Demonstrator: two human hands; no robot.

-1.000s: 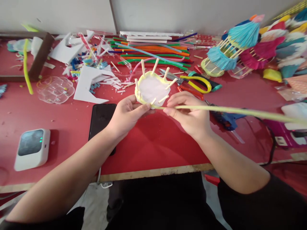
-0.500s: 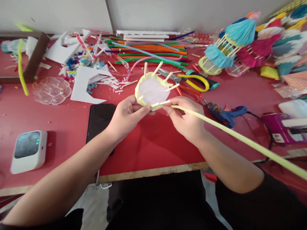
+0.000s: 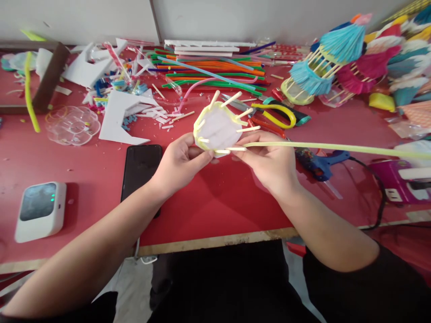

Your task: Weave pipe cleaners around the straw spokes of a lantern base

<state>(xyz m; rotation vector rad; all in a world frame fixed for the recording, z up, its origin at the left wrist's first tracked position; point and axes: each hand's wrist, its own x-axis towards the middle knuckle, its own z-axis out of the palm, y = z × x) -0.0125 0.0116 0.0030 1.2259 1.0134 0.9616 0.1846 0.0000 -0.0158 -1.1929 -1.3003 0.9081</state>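
Note:
A pale round disc (image 3: pixel 220 128) edged in yellow, with several short cream sticks standing out around its rim, is held up over the red table. Fingers and thumb of my left hand (image 3: pixel 183 163) pinch its lower left edge. My right hand (image 3: pixel 269 163) is closed at the lower right edge, gripping a long pale-yellow pipe cleaner (image 3: pixel 323 146). That strip runs from the disc's rim out to the right edge of the view. Part of the rim is hidden behind my fingers.
Beyond the disc lie scissors (image 3: pixel 274 114) and many coloured pipe cleaners (image 3: pixel 212 72). A blue glue gun (image 3: pixel 319 163) rests right of my right hand. Blue and pink layered stick models (image 3: pixel 311 78) stand at the back right. A phone (image 3: pixel 141 172) and a white device (image 3: pixel 40 211) lie left.
The disc has tilted and shifted slightly right. My right hand has moved a little right, and the long strip has swung up from a downward slant to nearly level.

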